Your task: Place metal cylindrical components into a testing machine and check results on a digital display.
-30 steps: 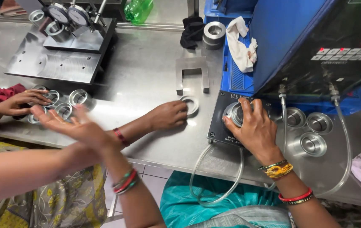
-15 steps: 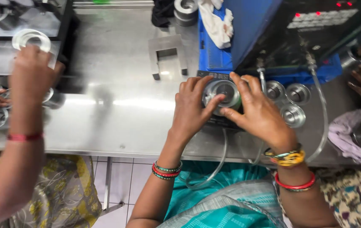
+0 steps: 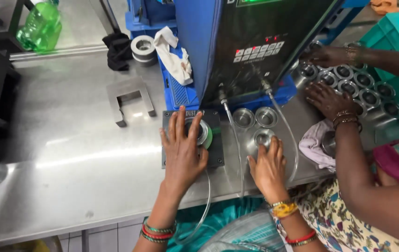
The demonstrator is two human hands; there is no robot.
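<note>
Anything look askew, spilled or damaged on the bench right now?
Nothing stands out. The left hand presses a metal ring on the dark fixture plate; the right hand touches another ring. No spills on the steel bench.

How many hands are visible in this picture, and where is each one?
4. The left hand lies on the metal ring. The right hand touches a metal cup. A co-worker's two hands rest on cups at the right.

Head view, close, steeply down
</note>
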